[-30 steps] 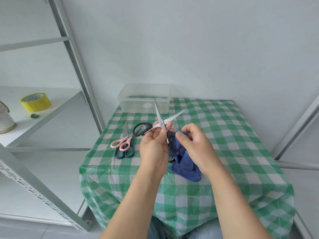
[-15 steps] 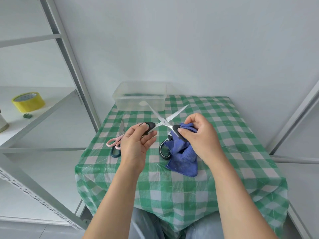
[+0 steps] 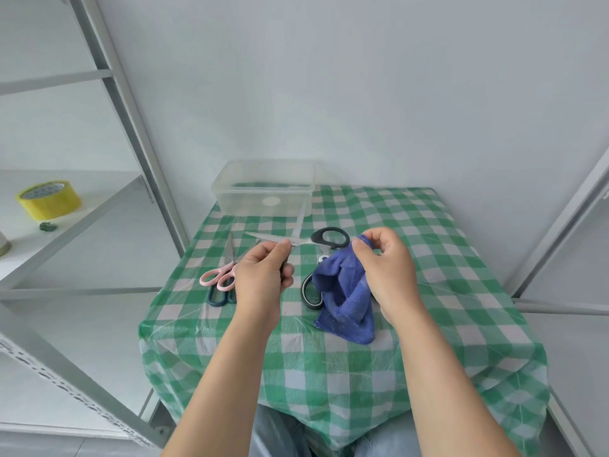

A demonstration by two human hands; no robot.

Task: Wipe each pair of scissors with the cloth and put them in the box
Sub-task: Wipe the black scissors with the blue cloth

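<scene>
Aloft, left hand [image 3: 263, 275] on black scissors [image 3: 267, 237], right hand [image 3: 385, 268] on blue cloth [image 3: 346, 298].

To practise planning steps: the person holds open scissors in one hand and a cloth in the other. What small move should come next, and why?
Probably the right hand should bring the cloth onto a blade of the scissors and wipe along it. The left hand holds them open, and the cloth hangs beside them, clear of both blades.
</scene>
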